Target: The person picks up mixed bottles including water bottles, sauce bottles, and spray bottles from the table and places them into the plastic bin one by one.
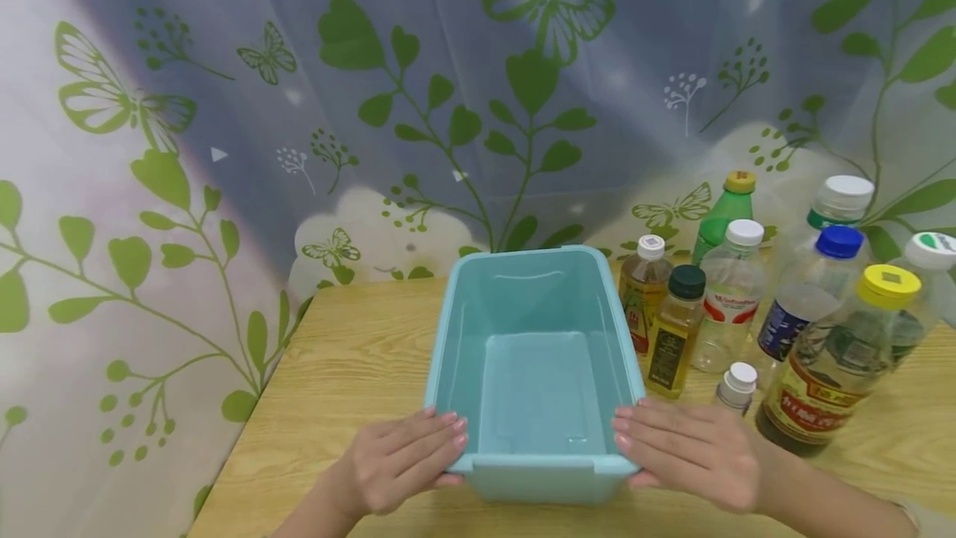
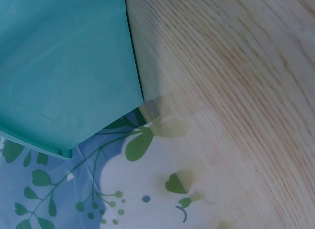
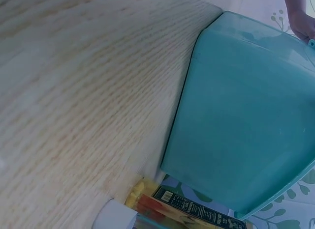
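Note:
A light teal plastic bin stands on the table with nothing inside it. At its near left corner my left hand grips the rim, fingers laid over the edge and thumb outside below it. My right hand holds the near right corner the same way. The left wrist view shows the bin's side wall down to the tabletop, but not the hand. In the right wrist view the opposite side wall fills the right half, and my left hand appears at the far rim.
Several bottles crowd the wood-grain table right of the bin. Closest are a dark-capped oil bottle, a brown-labelled bottle and a small white-capped bottle. A large yellow-capped bottle stands farther right. A leaf-patterned curtain hangs behind.

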Available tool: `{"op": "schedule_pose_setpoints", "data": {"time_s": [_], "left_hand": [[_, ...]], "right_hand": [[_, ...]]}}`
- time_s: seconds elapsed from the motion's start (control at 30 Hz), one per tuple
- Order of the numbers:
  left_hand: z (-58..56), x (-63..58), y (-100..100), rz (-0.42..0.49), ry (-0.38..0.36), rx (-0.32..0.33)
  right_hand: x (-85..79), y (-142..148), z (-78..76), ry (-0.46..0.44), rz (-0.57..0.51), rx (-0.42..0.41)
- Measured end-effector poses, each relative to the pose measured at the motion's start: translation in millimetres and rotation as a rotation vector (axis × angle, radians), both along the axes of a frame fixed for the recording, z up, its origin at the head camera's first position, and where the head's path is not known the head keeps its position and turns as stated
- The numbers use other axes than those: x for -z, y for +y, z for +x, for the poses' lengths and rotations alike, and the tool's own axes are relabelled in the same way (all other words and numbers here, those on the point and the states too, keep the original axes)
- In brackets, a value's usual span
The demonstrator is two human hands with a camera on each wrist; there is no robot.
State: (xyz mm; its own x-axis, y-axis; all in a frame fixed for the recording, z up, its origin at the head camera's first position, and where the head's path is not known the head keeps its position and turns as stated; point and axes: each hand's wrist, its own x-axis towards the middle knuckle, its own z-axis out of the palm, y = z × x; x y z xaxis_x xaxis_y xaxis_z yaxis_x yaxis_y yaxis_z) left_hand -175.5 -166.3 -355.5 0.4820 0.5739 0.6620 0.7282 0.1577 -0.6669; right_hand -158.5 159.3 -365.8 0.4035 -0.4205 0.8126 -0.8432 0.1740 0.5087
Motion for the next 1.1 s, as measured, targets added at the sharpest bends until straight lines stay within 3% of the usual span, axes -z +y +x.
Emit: {"op": "schedule_pose_setpoints", "data": {"time_s": [0.5,1.1], "left_hand": [[4.8,0.6,1,-0.053,-0.08,0.021],[3.6,1.5,2,-0.039,-0.053,0.011]], "right_hand": [[1.0,5,4.1,-0.03,0.012,0.025],[-2.8,12,2.0,-0.033,-0.069,0.027]]}}
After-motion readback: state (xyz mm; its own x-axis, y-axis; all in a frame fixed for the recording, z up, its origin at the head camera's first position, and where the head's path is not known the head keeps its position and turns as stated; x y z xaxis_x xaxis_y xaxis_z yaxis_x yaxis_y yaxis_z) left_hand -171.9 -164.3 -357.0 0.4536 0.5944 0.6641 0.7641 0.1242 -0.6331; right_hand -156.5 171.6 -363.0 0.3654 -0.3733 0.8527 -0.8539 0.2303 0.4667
